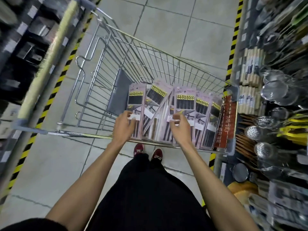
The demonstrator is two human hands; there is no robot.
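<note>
Row of pink card packs of black gold-tipped chopsticks (202,107) stands upright at the near end of the silver wire shopping trolley (150,60). Left grip (124,125) pinches the leftmost pack (134,101) by its lower part. Right grip (180,126) is curled on a middle pack (185,104). Round steel mesh strainers (275,90) hang on the shelving to the right.

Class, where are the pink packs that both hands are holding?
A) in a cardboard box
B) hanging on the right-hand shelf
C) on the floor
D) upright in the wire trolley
D: the pink packs stand in a row inside the wire trolley, left hand and right hand pinching them.
</note>
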